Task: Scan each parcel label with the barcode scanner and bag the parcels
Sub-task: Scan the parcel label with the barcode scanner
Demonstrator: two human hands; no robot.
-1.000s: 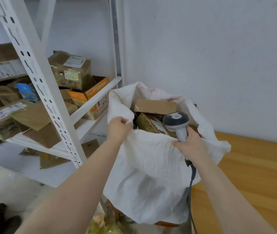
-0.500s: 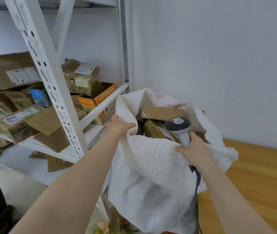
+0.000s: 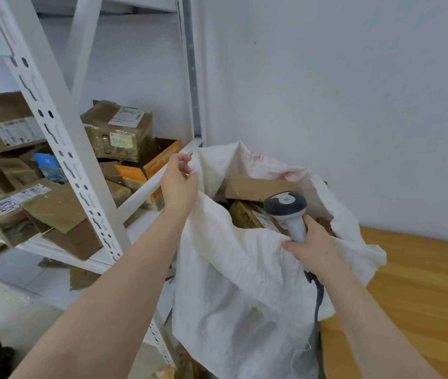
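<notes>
Parcels (image 3: 258,188), two that I can count, lie in the one white sack (image 3: 231,269) between shelf (image 3: 53,119) and table (image 3: 422,283), and with my left hand (image 3: 179,184) just pinching its rim while my right hand (image 3: 313,247) grips the single scanner (image 3: 285,206), I fear a slipped pinch would let the mouth slump shut.

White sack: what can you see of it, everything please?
The white sack looks like woven plastic cloth, creased, with faint pink marks near its far rim. It stands open between the shelf rack and the wooden table, brown parcels inside. The left hand grips its left rim; the right hand, holding the scanner, touches its near rim.
</notes>
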